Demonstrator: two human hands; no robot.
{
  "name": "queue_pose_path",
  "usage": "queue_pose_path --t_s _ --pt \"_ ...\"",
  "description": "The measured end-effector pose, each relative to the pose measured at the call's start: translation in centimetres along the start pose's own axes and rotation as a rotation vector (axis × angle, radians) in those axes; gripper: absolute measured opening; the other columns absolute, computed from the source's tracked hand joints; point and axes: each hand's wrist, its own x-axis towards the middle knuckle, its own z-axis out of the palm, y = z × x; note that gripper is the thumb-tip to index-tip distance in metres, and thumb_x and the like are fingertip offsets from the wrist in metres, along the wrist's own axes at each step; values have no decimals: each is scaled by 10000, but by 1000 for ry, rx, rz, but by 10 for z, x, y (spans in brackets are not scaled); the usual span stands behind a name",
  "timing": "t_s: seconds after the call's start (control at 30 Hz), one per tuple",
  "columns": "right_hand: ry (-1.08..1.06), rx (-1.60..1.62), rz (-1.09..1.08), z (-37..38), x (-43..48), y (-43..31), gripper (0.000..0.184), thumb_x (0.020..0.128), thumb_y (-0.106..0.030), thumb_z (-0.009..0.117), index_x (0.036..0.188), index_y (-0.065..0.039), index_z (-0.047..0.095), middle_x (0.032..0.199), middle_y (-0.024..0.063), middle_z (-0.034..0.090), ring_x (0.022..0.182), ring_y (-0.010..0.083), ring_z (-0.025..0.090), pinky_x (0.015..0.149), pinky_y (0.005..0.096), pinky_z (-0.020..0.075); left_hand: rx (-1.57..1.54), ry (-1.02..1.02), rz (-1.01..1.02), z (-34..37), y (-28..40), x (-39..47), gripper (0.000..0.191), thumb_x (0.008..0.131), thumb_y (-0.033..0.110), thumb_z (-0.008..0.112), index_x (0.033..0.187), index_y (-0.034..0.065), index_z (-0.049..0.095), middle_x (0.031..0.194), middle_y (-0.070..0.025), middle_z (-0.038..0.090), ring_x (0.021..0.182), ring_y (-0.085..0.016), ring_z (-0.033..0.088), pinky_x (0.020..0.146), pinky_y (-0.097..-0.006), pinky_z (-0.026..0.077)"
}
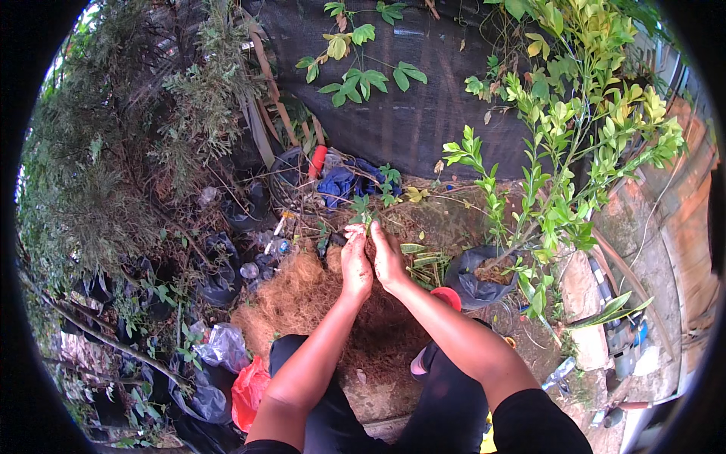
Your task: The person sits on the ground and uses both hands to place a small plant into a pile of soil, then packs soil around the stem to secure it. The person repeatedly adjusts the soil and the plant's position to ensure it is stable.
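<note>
My left hand [357,267] and my right hand [389,258] are cupped against each other, with soil on the left fingers. Between the palms they hold a brown soil clump [370,249], mostly hidden. A small green plant [363,214] shows just above the fingertips; it seems to rise from the clump, though its base is hidden. Below the hands, dark loose soil [380,329] is heaped on the ground between my knees. Tan coconut fibre [289,289] lies in a pile left of the left wrist.
A leafy shrub [544,227] grows from a black plastic grow bag [482,284] at right, beside a red container [448,296]. Red [249,391] and clear plastic bags [224,346] lie at left. Black shade netting [408,125] stands behind. Cut green leaves [422,264] lie near the right hand.
</note>
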Motion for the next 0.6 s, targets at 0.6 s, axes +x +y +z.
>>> queue_pose_path --t_s 0.6 --pt "-4 -132 -153 4 1 -17 380 1030 -32 386 1372 -54 549 1353 67 600 1202 142 552 1060 291 399 132 -97 90 -1 2 2 320 1040 271 542 1164 -8 640 1058 -66 674 987 -123 599 898 -284 467"
